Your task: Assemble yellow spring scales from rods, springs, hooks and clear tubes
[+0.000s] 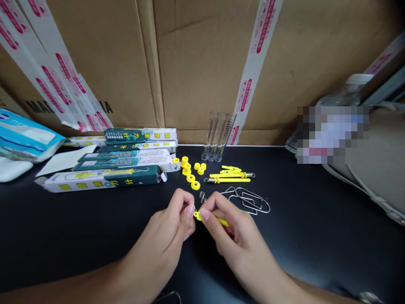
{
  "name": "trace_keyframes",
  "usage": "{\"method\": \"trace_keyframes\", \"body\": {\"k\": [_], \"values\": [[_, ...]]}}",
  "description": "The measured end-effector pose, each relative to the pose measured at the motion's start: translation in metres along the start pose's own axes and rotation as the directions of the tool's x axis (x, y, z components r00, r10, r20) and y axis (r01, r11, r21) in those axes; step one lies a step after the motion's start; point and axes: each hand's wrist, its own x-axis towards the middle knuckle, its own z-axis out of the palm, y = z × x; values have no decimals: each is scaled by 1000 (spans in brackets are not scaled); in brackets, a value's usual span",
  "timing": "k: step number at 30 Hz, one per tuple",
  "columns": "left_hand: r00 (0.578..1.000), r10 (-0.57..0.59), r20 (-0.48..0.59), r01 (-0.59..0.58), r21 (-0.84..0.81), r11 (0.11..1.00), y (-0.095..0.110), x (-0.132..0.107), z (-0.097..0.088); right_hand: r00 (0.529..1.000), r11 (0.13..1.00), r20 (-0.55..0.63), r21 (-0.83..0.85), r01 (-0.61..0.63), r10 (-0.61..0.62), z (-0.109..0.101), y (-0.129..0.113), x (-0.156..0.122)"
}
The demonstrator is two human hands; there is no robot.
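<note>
My right hand (226,226) is closed in a pinch around a yellow plastic rod (222,221) with a small eyelet at its left end. Thumb and fingers of my left hand (179,219) are pressed together right at that eyelet, where a bit of thin metal wire shows; most of what they grip is hidden. Just beyond my fingertips lies a small metal spring (202,196). Farther back are yellow rods with springs on their ends (230,180) and some flat yellow pieces (230,169). Large bent wire hooks (253,200) lie beyond my right hand.
Several yellow caps and rings (187,169) are scattered mid-table. Behind them clear plastic tubes (218,137) stand upright before a cardboard box (196,63). Printed cartons (104,179) and a blue tissue pack (28,135) lie left. A bottle (341,95) and beige bag (373,156) stand right.
</note>
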Motion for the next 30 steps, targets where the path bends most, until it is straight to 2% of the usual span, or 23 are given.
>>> {"method": "trace_keyframes", "body": {"k": [9, 15, 26, 30], "values": [[1000, 1, 27, -1, -2, 1000, -1, -1, 0, 998, 966, 48, 253, -56, 45, -3, -1, -1], [1000, -1, -16, 2, 79, 997, -3, -4, 1, 1000, 982, -15, 191, -14, 18, -6, 1, -1], [998, 45, -35, -39, 136, 990, 1, -3, 1, 999, 987, 0, 158, -39, 39, -5, -1, -2], [997, 15, -70, -5, 148, 989, 1, -3, 3, 1000, 989, 0, 143, -28, 28, -5, -2, -2]]}}
